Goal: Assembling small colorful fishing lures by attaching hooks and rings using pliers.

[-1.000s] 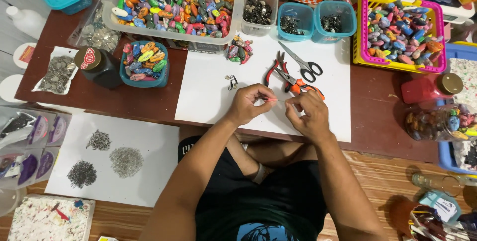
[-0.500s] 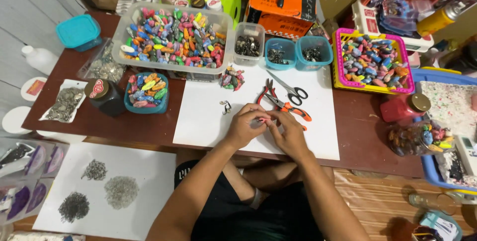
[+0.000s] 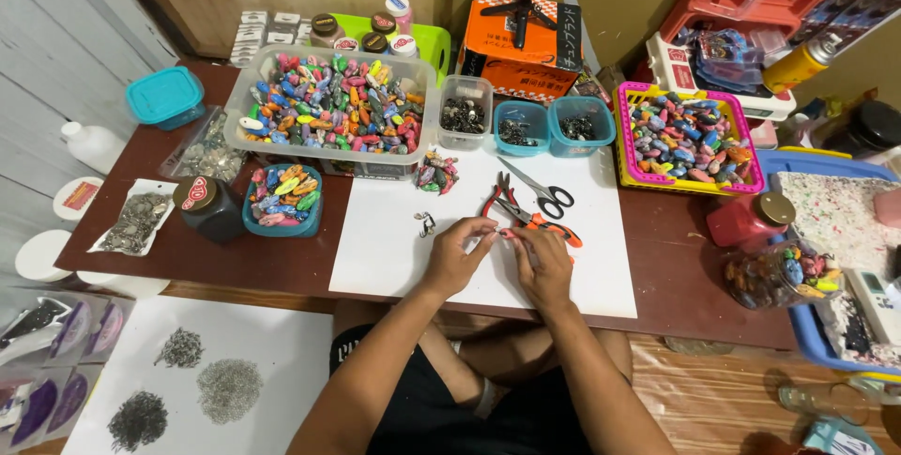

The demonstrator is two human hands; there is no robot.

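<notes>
Knees and dark shorts of a seated person fill the bottom edge, with both forearms reaching up to a low brown table (image 3: 282, 263). On it lies a white paper sheet (image 3: 394, 239), and over its middle the left hand (image 3: 455, 253) and right hand (image 3: 542, 263) meet, fingertips pressed together around a tiny piece (image 3: 499, 230) pinched between them. That piece sits right at the fingertips, just above the paper, and is too small and too covered by the fingers to make out.

Just left of the left hand, a small metal finding (image 3: 425, 223) lies loose on the paper, apart from the fingers. Just beyond the right hand lie orange-handled pliers (image 3: 540, 220), partly hidden by the fingers, red-handled pliers (image 3: 495, 200) and black-handled scissors (image 3: 537, 190).

Farther back, a small heap of coloured beads (image 3: 436, 174) rests at the paper's top edge. To the left stand a teal bowl of beads (image 3: 283, 199) and a dark jar (image 3: 208, 208). Behind them sit a large clear tub of coloured beads (image 3: 328, 108), a clear box (image 3: 465, 113) and two blue cups (image 3: 554, 125) of dark metal parts whose shapes cannot be told. At far right, a pink basket of beads (image 3: 685, 136) is in view, and a blue tray (image 3: 826, 258) is cut off by the frame's edge.

On the floor at lower left, another white sheet (image 3: 244, 342) carries three grey piles.
</notes>
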